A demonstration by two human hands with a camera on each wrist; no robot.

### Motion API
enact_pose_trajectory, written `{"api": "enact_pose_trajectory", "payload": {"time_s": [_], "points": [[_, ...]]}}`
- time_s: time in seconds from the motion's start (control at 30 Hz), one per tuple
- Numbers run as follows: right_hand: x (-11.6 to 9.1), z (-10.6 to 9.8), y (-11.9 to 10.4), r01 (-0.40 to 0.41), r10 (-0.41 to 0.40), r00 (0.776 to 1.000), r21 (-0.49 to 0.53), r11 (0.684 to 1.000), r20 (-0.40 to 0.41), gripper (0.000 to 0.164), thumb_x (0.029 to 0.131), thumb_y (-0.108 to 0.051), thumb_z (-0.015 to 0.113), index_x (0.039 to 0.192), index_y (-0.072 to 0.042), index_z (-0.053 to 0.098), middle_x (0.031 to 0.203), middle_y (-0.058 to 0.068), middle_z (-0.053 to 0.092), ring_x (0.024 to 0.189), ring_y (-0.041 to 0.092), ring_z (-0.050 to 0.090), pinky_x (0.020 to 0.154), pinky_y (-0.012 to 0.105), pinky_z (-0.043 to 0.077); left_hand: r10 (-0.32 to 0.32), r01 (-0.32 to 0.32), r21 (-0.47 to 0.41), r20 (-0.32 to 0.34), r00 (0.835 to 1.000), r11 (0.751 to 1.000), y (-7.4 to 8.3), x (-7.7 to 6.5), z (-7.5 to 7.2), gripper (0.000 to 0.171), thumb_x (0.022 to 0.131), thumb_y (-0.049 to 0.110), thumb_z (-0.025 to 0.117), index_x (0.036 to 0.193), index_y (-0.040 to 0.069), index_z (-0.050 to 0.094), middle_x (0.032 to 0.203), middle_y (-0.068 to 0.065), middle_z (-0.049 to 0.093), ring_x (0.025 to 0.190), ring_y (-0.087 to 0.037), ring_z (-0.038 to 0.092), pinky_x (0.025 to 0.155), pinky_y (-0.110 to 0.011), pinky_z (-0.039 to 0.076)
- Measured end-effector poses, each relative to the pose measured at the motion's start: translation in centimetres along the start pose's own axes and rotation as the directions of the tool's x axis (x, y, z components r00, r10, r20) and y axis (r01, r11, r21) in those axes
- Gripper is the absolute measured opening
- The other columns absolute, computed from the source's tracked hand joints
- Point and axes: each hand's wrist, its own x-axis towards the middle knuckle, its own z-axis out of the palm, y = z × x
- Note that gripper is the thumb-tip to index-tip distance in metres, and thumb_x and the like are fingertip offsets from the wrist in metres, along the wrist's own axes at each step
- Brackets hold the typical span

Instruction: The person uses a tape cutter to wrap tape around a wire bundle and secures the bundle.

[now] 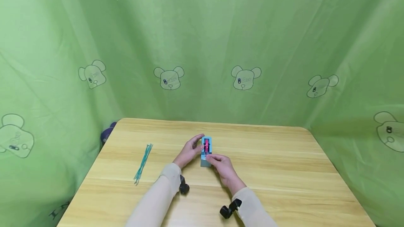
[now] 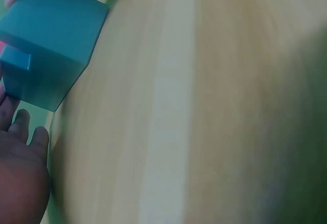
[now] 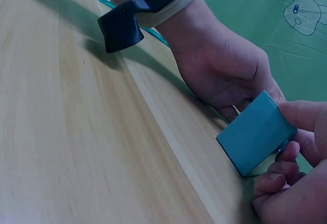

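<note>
A blue tape dispenser (image 1: 206, 163) with a bright pink roll (image 1: 206, 145) in its slot stands near the middle of the table. My left hand (image 1: 188, 152) holds it from the left, thumb at the slot and fingers toward the far end. In the left wrist view that hand (image 2: 23, 175) shows below the dispenser (image 2: 56, 20). My right hand (image 1: 223, 167) pinches with thumb and index finger at the near end, where the tape comes off the roll; the fingertips hide the tape's end. Its other fingers curl beside the dispenser (image 3: 255, 134) in the right wrist view.
A bundle of thin teal sticks or wires (image 1: 143, 164) lies on the table's left side. The wooden table (image 1: 284, 171) ends at a green patterned curtain (image 1: 208, 104) behind and at both sides. A black camera (image 1: 184, 186) is strapped to each wrist.
</note>
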Motion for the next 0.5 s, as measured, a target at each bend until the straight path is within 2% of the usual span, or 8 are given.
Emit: {"api": "enact_pose_trajectory", "payload": {"time_s": [0.1,0.2,0.33,0.5], "points": [[0.0,0.1,0.1,-0.004,0.004,1.0,0.026,1.0,-0.015,0.031,0.088,-0.023,0.076,0.112,-0.003,0.073,0.11,0.006,0.068,0.091,0.017,0.06,0.079,0.03,0.051,0.011,-0.011,0.017,-0.01,1.0,1.0,0.2,-0.1,0.1,0.052,0.101,0.005,0.054,0.148,-0.003,0.036,0.155,-0.02,0.033,0.145,-0.035,0.023,0.117,-0.048,0.018],[0.1,0.2,0.1,-0.001,0.002,1.0,0.058,0.998,-0.01,0.03,0.09,-0.019,0.074,0.113,0.001,0.071,0.117,0.011,0.066,0.098,0.019,0.063,0.088,0.034,0.052,0.006,-0.005,0.041,-0.008,1.0,0.999,0.0,-0.1,0.0,0.051,0.101,0.006,0.054,0.149,-0.001,0.036,0.155,-0.019,0.033,0.145,-0.034,0.023,0.117,-0.047,0.018],[0.1,0.2,0.1,-0.016,0.016,1.0,0.114,0.993,0.0,0.028,0.091,-0.013,0.071,0.113,0.004,0.069,0.125,0.016,0.062,0.105,0.021,0.063,0.098,0.038,0.048,-0.002,0.003,0.063,-0.019,1.0,0.998,-1.3,0.4,0.0,0.053,0.101,0.008,0.055,0.15,0.001,0.035,0.156,-0.015,0.032,0.146,-0.033,0.022,0.117,-0.047,0.017],[0.1,0.4,-0.2,-0.036,0.037,0.999,0.141,0.989,-0.005,0.026,0.091,-0.013,0.071,0.112,0.002,0.07,0.124,0.013,0.062,0.102,0.019,0.06,0.098,0.038,0.047,0.016,-0.009,0.124,-0.054,0.998,0.992,-2.8,1.0,0.0,0.055,0.1,0.013,0.058,0.151,0.004,0.037,0.156,-0.008,0.035,0.145,-0.029,0.024,0.117,-0.045,0.018]]}}
